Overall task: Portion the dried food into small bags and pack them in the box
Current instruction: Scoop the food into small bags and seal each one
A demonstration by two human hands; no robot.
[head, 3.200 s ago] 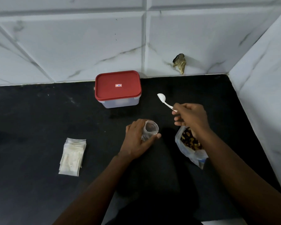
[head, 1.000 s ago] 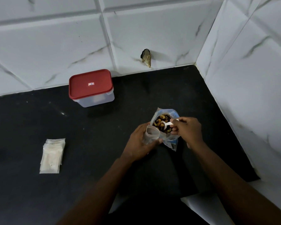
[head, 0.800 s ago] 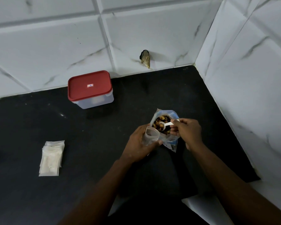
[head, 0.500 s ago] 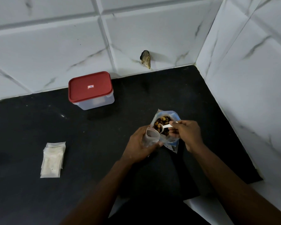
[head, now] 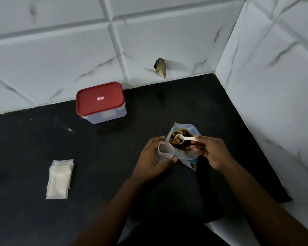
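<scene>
Left hand [head: 152, 157]: fingers and thumb curled round a small bag [head: 164, 151], clear plastic. The bag is held upright with its mouth open and facing up. I cannot make out any contents in it.

Right hand [head: 210, 150]: thumb and fingertips pinch the handle end of a white spoon [head: 185, 139]. The spoon lies about level, with its bowl pointing toward the left hand. A few pieces of dried food [head: 182, 147] sit in the bowl.

Food bag [head: 188, 157]: clear with blue edging. It stands open between the two hands and just beyond them, touching the thumb side of the left hand. The spoon bowl is over its open mouth, just above the mixed brown and pale pieces inside. The small bag's rim is just beside the food bag's near edge, on the left-hand side.

Box [head: 107, 116]: translucent, with its red lid [head: 100, 102] on. It sits well beyond the left hand and to that hand's outer side, close against the wall [head: 60, 50].

Stack of empty small bags [head: 60, 178]: lies flat on the black surface [head: 105, 166], well out to the outer side of the left hand and apart from everything else.

Wall: white marbled tile, beyond both hands and along the right hand's outer side. A small dark object [head: 160, 67] is on it, beyond the right hand; I cannot tell what it is.
</scene>
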